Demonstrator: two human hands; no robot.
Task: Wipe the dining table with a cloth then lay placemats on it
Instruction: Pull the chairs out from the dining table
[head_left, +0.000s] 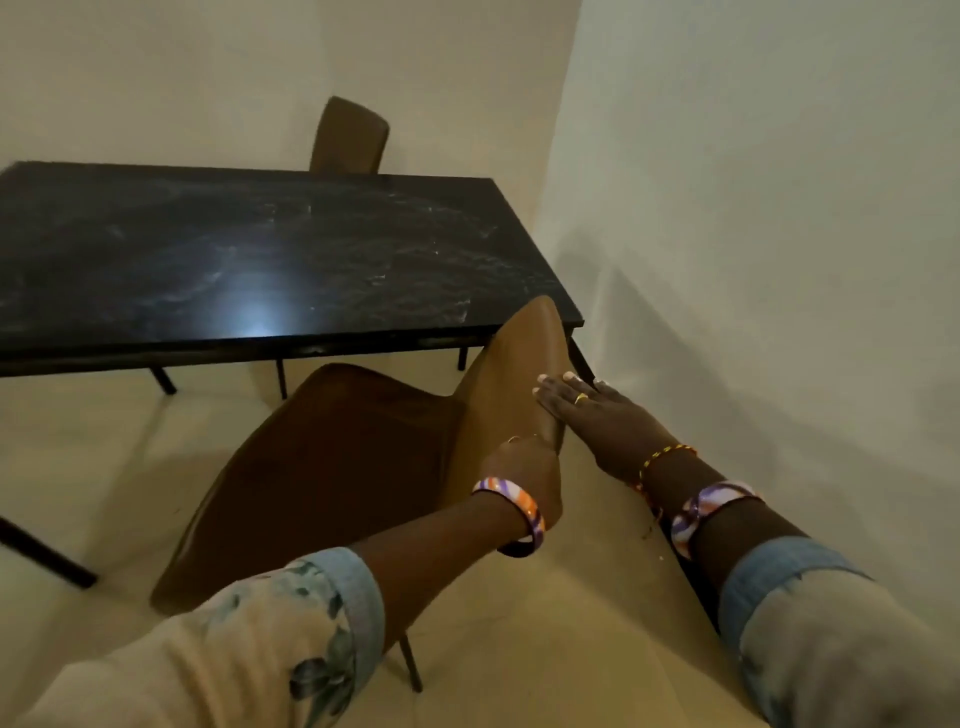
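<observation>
Left grip (524, 467) clamps brown chair (332, 467) backrest; right grip (592, 410) flat against it.

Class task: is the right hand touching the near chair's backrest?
Touching. The head view shows the right hand laid flat, fingers straight, against the backrest's edge; the left hand grips it lower down.

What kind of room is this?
Probably a dining corner in a home. A long dark table stands by plain walls, with brown chairs: one behind it, and a nearer one the person holds.
</observation>
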